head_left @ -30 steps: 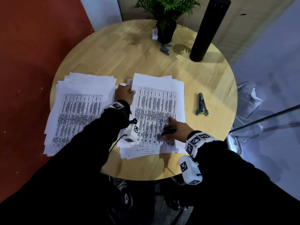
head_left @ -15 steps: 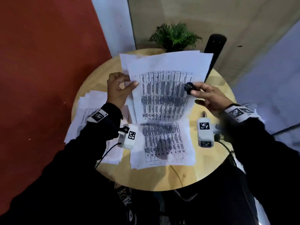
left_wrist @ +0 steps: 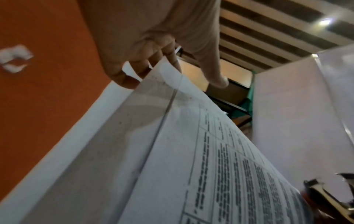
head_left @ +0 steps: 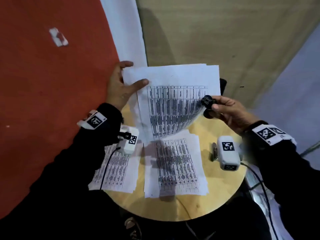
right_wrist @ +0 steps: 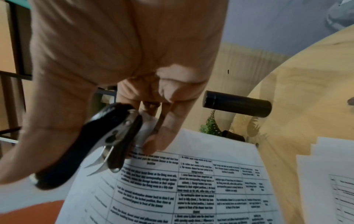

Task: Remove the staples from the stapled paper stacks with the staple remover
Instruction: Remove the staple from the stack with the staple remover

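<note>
A round wooden worktop stands beside an orange floor. The left hand pinches the top corner of a stapled paper stack, thumb in front and fingers behind, holding it raised above the worktop. At 3 o'clock of that stack, the right hand grips a black staple remover against the sheet's edge; its metal claws appear parted, though blur makes this uncertain. Two more printed stacks lie flat at 6 o'clock. A black cylinder stands at 12 o'clock.

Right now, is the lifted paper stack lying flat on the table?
No, the left hand holds the paper stack raised above the table.
</note>
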A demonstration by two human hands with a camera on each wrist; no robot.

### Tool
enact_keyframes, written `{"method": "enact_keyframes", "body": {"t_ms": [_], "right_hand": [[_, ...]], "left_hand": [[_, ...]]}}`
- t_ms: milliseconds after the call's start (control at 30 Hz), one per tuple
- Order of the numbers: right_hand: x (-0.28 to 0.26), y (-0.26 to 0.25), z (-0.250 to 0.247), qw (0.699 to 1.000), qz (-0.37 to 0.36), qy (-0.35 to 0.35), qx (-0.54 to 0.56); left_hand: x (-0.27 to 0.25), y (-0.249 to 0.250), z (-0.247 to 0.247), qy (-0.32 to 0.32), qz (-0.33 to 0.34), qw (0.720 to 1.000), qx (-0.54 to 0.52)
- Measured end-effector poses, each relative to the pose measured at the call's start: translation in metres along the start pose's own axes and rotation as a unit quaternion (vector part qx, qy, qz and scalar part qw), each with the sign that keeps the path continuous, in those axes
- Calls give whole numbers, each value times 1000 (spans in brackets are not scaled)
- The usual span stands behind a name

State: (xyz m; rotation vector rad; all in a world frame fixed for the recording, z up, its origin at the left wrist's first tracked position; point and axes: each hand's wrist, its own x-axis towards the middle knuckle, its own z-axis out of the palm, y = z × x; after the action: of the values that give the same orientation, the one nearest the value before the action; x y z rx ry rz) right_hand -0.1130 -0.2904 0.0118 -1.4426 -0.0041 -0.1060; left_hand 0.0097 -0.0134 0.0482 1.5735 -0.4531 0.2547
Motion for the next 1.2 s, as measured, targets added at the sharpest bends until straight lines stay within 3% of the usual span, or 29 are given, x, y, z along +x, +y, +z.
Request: {"method": "enact_keyframes", "body": {"t_ms": [100, 233, 333, 400, 567, 700, 800, 833, 900, 967, 1033, 1200], "right_hand": [[-9, -11, 3, 1000, -19, 1, 7], [-25, -21, 0, 999, -33, -20, -3], [-35, -27, -1, 998, -46, -35, 5], [-38, -30, -1, 998, -51, -36, 10], [-44, -35, 7, 999, -45, -1, 0], [-47, -43, 22, 984, -115, 125, -57], [-51, -54, 47, 953, -204, 155, -164], [-53, -56, 56, 918, -251, 156, -266], [-54, -60, 74, 817, -346, 148, -437], [-51, -61, 90, 767, -387, 131, -495], [-50, -62, 101, 748, -414, 110, -508], [-52, -65, 108, 741, -417, 81, -519]], "left_hand": [[5, 25, 2, -25, 71, 992, 102], [0, 42, -2, -45, 65, 982, 171], [-6, 58, -6, -29, 81, 946, 311], [-9, 69, -2, -52, 88, 922, 374], [-21, 86, 2, -233, 50, 942, 237], [-23, 88, 2, -270, 52, 938, 210], [-25, 91, 4, -273, 57, 935, 219], [-26, 92, 6, -271, 58, 934, 228], [-29, 95, 8, -274, 59, 932, 232], [-33, 97, 10, -283, 44, 932, 224], [-36, 101, 13, -290, 39, 931, 217], [-46, 110, 17, -288, 51, 929, 225]]}}
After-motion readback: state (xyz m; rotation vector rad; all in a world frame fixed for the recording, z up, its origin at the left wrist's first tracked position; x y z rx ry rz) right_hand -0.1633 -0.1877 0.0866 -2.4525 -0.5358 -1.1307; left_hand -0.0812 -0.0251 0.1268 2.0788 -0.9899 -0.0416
